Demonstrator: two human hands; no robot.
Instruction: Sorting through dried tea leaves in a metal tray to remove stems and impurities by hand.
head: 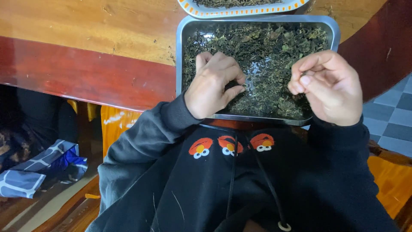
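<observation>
The left hand (213, 84) rests curled on the dried leaves (274, 56), fingertips pinched into the heap. The right hand (328, 86) hovers just above them, thumb and fingers closed on a scrap too small to make out. Under both hands sits a rectangular metal tray (178, 51), filled with dark green, crumbled leaf and stalk. Beyond the hands, an orange-rimmed plate (240, 10) of similar leaves is cut off by the frame. The wooden tabletop (86, 30) carries both.
</observation>
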